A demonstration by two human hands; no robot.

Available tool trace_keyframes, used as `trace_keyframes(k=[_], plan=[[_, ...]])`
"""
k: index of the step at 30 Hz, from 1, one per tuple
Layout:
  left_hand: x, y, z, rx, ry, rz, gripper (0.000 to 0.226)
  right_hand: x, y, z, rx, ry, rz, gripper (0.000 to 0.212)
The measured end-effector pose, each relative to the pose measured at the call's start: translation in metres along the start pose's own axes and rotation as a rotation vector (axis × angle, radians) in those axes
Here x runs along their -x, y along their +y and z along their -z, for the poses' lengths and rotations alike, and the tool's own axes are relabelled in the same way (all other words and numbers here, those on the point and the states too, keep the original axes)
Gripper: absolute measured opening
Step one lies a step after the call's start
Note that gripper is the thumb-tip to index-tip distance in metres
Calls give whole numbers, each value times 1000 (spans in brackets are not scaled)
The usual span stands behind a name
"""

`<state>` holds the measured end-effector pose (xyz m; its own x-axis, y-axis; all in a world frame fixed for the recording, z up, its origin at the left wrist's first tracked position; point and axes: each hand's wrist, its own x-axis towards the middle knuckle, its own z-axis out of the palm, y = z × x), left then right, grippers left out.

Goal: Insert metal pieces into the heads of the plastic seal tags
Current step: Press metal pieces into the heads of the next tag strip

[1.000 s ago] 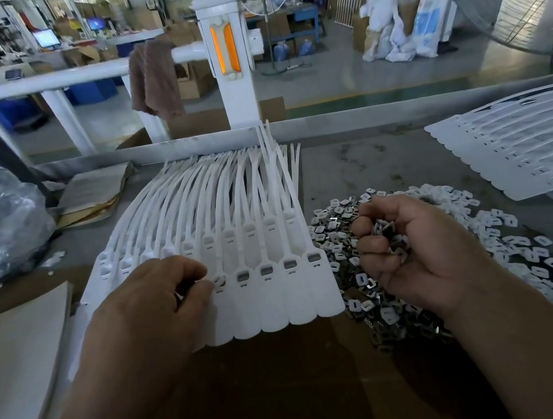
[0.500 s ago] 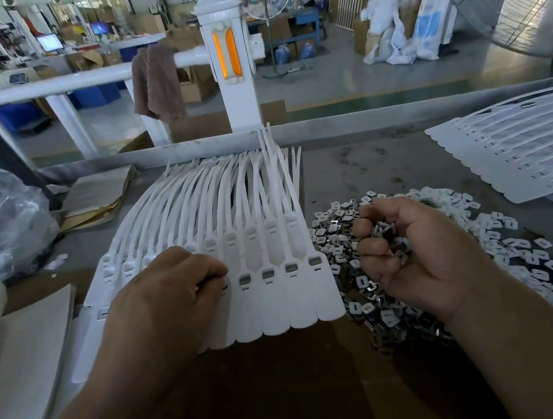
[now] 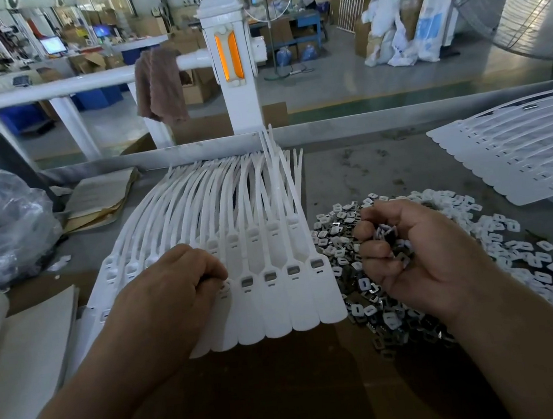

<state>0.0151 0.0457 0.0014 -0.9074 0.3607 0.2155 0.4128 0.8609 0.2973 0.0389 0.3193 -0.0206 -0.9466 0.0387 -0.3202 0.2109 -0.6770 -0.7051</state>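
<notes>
Left grip [image 3: 170,290], right grip [image 3: 425,261], forearms [image 3: 526,353] seemingly all bare.

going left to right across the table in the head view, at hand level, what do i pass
plastic bag → left hand → tags → right hand gripping metal pieces → second tag sheet
</notes>
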Motion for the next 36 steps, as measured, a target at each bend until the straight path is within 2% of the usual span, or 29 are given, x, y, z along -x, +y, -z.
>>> trace_keyframes(k=[18, 23, 25, 27, 29, 32, 36], plan=[[16, -3, 8, -167, 5, -186, 24, -2, -2, 2, -6, -5, 23, 11], [28, -11, 4, -217, 50, -143, 54, -1, -3, 2, -5, -4, 20, 12], [35, -12, 4, -290, -36, -122, 80, -2, -3, 3, -8, -6, 23, 13], [37, -11, 1, -350, -133, -76, 97, -2, -3, 3, 17, -8, 26, 13], [38, -8, -4, -378, -183, -20, 99, -1, 0, 3, 94, -14, 11, 11], [36, -7, -9, -391, -87, -44, 93, 0, 6, 4, 187, -35, -32, 13], [33, -5, -14, -426, 3, -115, 92, 0, 8, 2, 123, -77, -82, 16]])
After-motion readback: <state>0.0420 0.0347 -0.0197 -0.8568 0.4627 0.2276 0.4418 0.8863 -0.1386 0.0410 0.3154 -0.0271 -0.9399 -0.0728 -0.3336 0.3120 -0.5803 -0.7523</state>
